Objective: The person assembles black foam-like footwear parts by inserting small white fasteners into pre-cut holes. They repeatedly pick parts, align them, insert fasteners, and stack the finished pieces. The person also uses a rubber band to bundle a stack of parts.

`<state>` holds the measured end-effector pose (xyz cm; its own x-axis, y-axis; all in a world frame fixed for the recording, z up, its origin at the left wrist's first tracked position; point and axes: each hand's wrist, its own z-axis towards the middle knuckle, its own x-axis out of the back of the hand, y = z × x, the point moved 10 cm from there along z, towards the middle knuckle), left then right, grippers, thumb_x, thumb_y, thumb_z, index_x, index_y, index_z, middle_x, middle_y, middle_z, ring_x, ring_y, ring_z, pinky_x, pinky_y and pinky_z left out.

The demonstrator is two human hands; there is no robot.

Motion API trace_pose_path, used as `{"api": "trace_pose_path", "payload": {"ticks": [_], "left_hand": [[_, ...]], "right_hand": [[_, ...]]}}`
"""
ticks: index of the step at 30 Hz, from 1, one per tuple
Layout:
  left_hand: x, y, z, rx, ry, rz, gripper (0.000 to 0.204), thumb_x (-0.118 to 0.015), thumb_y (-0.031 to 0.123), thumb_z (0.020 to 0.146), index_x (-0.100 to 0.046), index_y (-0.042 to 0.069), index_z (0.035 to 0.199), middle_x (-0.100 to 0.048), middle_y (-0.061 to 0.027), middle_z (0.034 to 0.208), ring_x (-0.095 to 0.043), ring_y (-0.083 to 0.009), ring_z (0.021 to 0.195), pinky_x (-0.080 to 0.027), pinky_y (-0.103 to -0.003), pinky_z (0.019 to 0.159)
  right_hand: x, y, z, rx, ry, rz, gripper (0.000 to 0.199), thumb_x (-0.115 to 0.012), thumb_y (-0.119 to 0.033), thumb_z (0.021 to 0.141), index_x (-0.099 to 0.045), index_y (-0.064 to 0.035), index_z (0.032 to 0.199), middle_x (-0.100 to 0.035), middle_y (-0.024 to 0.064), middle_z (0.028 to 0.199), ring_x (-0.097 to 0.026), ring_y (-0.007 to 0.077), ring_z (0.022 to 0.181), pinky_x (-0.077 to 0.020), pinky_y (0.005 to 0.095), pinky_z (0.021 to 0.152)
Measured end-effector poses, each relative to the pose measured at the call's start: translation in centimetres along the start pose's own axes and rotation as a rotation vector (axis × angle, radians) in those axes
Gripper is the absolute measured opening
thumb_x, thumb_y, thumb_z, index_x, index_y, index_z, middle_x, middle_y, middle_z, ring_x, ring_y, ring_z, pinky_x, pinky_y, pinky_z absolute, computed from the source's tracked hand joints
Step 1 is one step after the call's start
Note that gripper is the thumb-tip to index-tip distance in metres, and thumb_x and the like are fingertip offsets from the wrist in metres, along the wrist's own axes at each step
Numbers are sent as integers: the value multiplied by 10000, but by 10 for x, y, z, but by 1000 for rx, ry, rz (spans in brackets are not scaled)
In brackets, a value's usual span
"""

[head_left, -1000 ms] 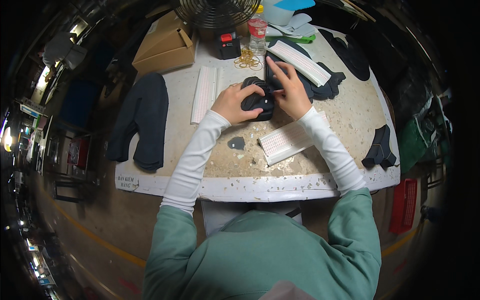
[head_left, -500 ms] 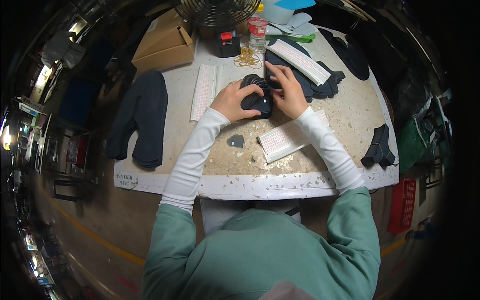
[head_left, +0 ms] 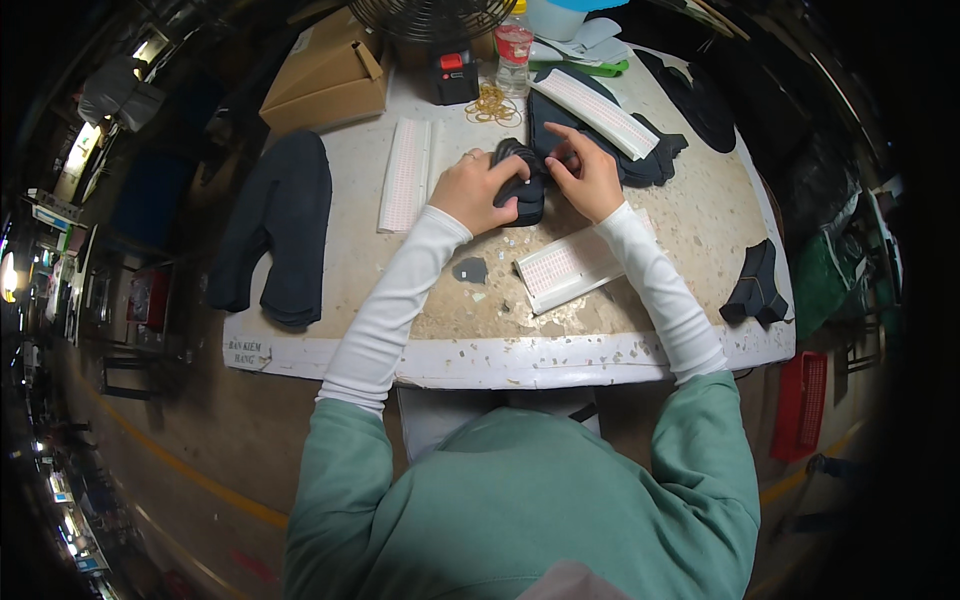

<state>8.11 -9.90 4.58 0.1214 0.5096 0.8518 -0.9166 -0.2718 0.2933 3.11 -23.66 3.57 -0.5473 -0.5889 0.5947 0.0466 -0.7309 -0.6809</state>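
My left hand [head_left: 478, 192] is closed around a small stack of dark fabric-like pieces [head_left: 527, 208], whose upper layers curl back under my fingers. A tiny white sticker shows on the stack. Close to the stack's right edge is my right hand [head_left: 592, 180], its index finger stretched out and apart from the thumb; the other fingers are curled and partly hidden. White sheets with rows of small reddish marks lie about: one sheet [head_left: 408, 180] left of my hands, another sheet [head_left: 568, 268] under my right forearm, and a third sheet [head_left: 598, 112] on a larger dark stack [head_left: 552, 118].
Big dark cut pieces [head_left: 285, 200] lie at the left, a small tied dark bundle [head_left: 756, 284] at the right. A grey scrap [head_left: 470, 270] is near the middle. Rubber bands [head_left: 493, 105], a bottle [head_left: 513, 62], a cardboard box [head_left: 325, 80] and a fan [head_left: 432, 15] stand farther back.
My right hand has shifted slightly right and down, away from the small stack. My left fingers have curled the stack's upper layers further. The view has moved a little.
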Motion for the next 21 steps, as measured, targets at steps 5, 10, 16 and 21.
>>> {"api": "trace_pose_path", "payload": {"ticks": [5,10,16,21], "left_hand": [[14,-21,0,55,94,-322,601,-774,192,661,-530,171,1210,-638,-124,1079,-618,-236,747,-519,-322,690],[24,-15,-8,16,131,-405,937,-785,200,663,-287,179,1457,-593,-81,1102,-558,-140,729,-487,-256,662],[52,-5,-14,43,396,-432,282,-653,52,835,-636,53,1116,-646,-66,907,-623,-110,739,-500,-238,659],[37,7,-28,110,298,-530,99,-634,116,867,-699,57,913,-669,-47,780,-633,-107,661,-487,-224,587]], "right_hand": [[-47,28,-18,-468,-192,787,369,-530,-244,982,-524,-92,1318,-555,4,794,-581,77,669,-569,253,640],[-61,36,-23,-574,-217,882,412,-531,-284,989,-532,-17,1302,-539,-21,834,-542,38,694,-586,251,644],[-29,10,-17,-373,-232,787,360,-640,-132,902,-590,-38,1246,-625,43,977,-581,49,732,-578,224,645],[76,15,-29,-206,-59,847,354,-659,-159,884,-616,-73,1225,-626,52,1050,-616,97,843,-564,230,682]]}}
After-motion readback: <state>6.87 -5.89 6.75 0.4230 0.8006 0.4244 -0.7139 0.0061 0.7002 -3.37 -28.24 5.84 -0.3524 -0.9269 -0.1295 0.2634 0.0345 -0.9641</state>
